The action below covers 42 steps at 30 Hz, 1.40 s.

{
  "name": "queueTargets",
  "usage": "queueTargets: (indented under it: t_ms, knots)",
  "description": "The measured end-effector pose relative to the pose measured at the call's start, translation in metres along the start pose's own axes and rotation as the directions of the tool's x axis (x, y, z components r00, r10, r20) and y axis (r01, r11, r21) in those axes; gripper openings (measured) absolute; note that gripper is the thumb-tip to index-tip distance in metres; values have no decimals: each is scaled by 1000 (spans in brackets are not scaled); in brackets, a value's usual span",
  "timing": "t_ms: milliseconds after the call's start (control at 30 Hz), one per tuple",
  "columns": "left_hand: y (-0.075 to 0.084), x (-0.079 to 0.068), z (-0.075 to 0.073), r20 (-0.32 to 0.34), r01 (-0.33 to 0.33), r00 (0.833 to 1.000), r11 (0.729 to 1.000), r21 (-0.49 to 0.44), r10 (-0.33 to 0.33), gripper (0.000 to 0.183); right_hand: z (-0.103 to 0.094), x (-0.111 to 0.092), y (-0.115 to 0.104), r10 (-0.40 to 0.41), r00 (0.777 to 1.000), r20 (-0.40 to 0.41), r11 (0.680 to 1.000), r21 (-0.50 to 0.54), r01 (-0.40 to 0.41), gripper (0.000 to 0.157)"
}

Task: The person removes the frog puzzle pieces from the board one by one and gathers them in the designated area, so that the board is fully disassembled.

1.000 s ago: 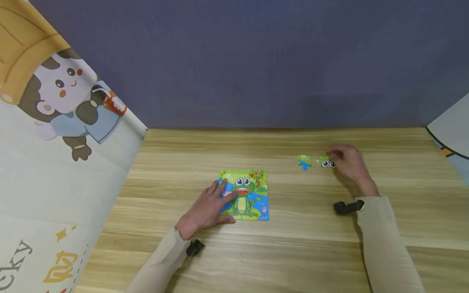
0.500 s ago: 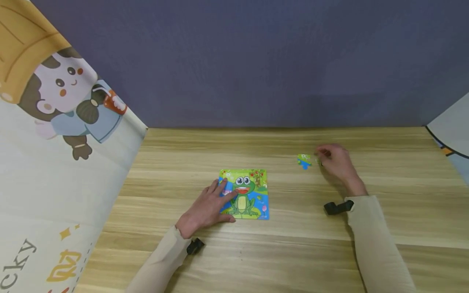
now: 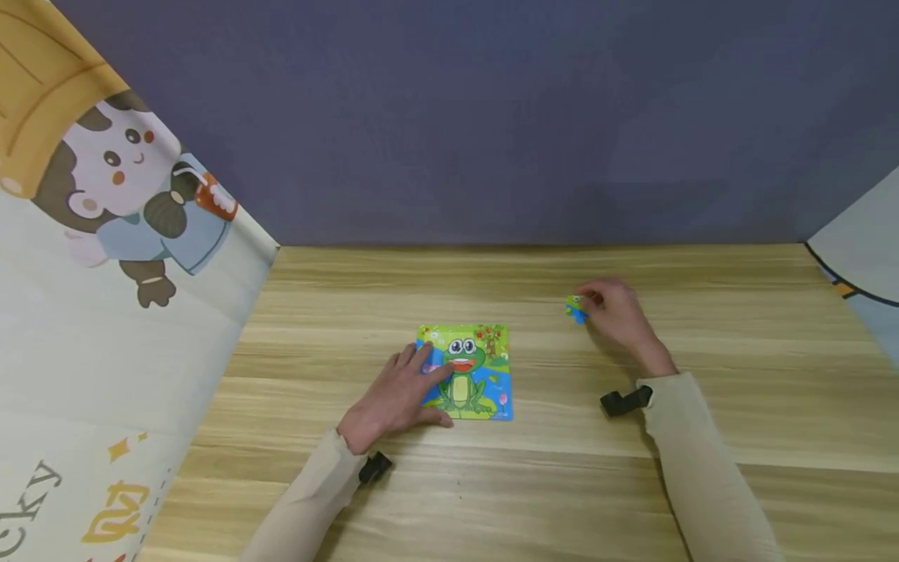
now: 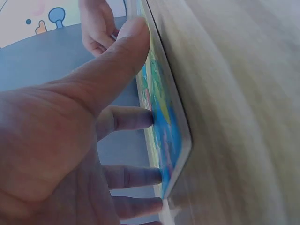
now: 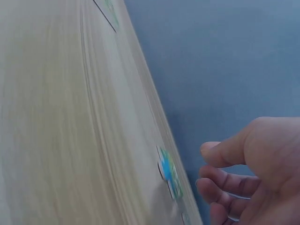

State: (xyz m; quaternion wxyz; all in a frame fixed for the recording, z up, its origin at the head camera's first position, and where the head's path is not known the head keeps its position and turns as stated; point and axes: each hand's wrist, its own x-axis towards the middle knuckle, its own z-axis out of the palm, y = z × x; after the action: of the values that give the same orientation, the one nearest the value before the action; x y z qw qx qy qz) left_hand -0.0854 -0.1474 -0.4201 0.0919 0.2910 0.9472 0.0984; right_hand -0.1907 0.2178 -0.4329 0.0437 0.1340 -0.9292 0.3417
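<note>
A square frog puzzle board (image 3: 477,390) lies flat on the wooden table in the head view. My left hand (image 3: 393,398) rests over its left side with fingers spread; in the left wrist view the fingertips (image 4: 152,117) touch the picture near the board's edge. To the right, my right hand (image 3: 618,316) hovers over a green and blue puzzle piece (image 3: 574,307), which it partly covers. Thumb and fingers are loosely bent, and the right wrist view shows a gap between them with nothing held. There the piece (image 5: 168,171) lies on the table beside the fingertips.
Another small piece (image 5: 185,217) shows at the lower edge of the right wrist view. A dark blue-grey wall (image 3: 534,125) stands behind the table (image 3: 548,484), with a cartoon-printed panel (image 3: 77,328) along the left side.
My right hand has moved left, from beside the piece with the eyes to over the green and blue piece. The eye piece is now out of sight in the head view. My left hand stays put.
</note>
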Motion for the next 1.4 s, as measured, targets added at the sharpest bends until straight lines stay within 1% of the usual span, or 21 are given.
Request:
queueTargets:
  t_ms: [67, 133, 300, 433, 533, 633, 767, 900, 1033, 1200, 1400]
  knots:
    - [0, 1, 0, -17, -7, 1000, 1000, 5, 7, 78, 3, 0, -6, -3, 1000, 12, 1000, 9, 3, 26]
    - [0, 2, 0, -16, -2, 1000, 1000, 14, 2, 79, 7, 1, -11, -22, 1000, 10, 1000, 5, 22, 26]
    - [0, 1, 0, 7, 14, 1000, 1000, 6, -14, 80, 18, 2, -22, -91, 996, -7, 996, -4, 91, 24]
    - [1, 1, 0, 18, 32, 999, 999, 1, -32, 76, 29, 2, -30, -112, 993, 19, 994, -3, 113, 22]
    - [2, 2, 0, 24, 43, 999, 999, -17, -43, 76, 38, 3, -36, -113, 993, 41, 994, 6, 112, 22]
    - [4, 2, 2, 30, 32, 999, 999, -28, -31, 82, 48, 3, -43, -109, 992, 59, 994, 18, 108, 21]
    - [6, 4, 4, 44, 11, 999, 1000, -4, -11, 88, 61, 3, -55, -109, 990, 85, 994, 37, 107, 22]
    - [8, 4, 6, 72, 15, 997, 1000, 2, -15, 89, 71, 3, -68, -108, 988, 114, 993, 51, 103, 23]
    - [8, 3, 7, 92, 17, 996, 1000, 1, -17, 89, 79, 2, -80, -125, 983, 130, 991, 62, 118, 21]
    - [7, 1, 7, 99, 20, 995, 1000, 10, -21, 89, 88, 3, -90, -156, 977, 147, 987, 66, 147, 20]
    - [6, 0, 5, 110, 22, 994, 999, 24, -25, 87, 97, 3, -101, -140, 971, 193, 989, 65, 130, 22]
